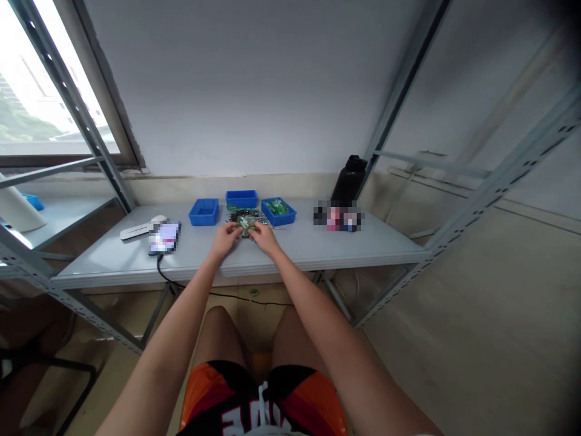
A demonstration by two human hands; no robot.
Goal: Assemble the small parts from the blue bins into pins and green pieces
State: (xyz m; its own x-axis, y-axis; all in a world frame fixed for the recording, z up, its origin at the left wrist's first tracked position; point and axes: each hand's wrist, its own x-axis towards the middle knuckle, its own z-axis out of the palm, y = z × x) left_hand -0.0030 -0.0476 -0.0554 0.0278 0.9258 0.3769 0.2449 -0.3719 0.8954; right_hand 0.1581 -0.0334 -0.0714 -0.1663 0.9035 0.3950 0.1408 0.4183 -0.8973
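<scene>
My left hand and my right hand meet over the middle of the shelf table, fingers closed in pinches. Between them they hold a small green-and-clear packet, one side in each hand; its contents are too small to make out. Just behind it lies a loose pile of thin dark pieces. A blue bin holding green packets stands to the right of the pile. Two more blue bins, one at the back and one on the left, stand close by.
A phone with a black cable and a white device lie on the table's left. A black bottle and blurred items stand on the right. Grey metal posts frame the table; a wall closes off its back.
</scene>
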